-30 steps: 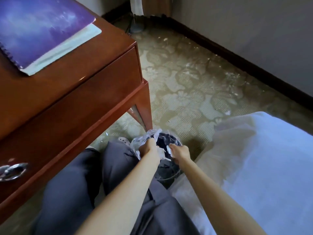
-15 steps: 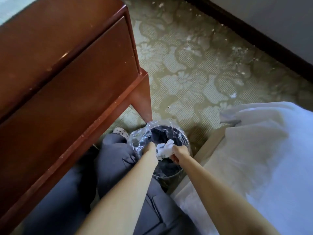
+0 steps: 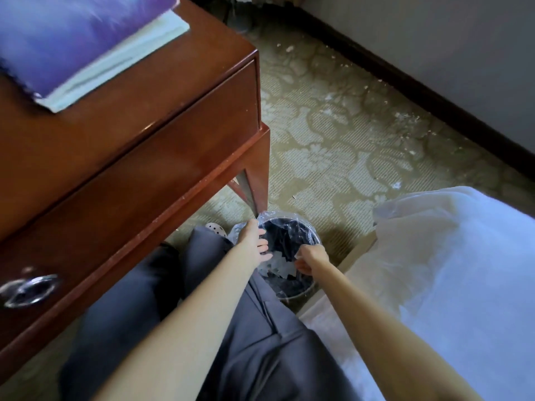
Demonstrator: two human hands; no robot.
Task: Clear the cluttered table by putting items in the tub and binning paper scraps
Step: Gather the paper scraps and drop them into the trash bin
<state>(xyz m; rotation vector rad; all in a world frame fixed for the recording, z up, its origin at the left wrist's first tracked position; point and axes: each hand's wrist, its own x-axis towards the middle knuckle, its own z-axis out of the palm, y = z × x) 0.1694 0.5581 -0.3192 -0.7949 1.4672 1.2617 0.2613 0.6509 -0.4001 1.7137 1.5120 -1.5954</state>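
Sitting between the table (image 3: 139, 157) and the bed (image 3: 451, 285), the person reaches both arms down to the bin (image 3: 311, 230), which stands on the carpet (image 3: 333, 134) just beside the table leg and the person's knee. The bin is dark inside, with a clear liner (image 3: 262, 217) folded over its rim. White paper scraps (image 3: 279, 264) show inside the bin's mouth, between the two hands. The left hand (image 3: 254, 241) rests at the near-left rim, fingers loosely spread and gripping nothing. The right hand (image 3: 314, 260) hovers over the right side with fingers curled inward, their tips just beside the scraps (whether they pinch a piece cannot be told from the blur). A purple notebook (image 3: 72, 39) lies on the tabletop, and a metal handle (image 3: 27, 289) sits on the drawer front. Grey trousers (image 3: 246, 342) fill the foreground, and a white perforated shoe (image 3: 215, 229) peeks out beside the bin.
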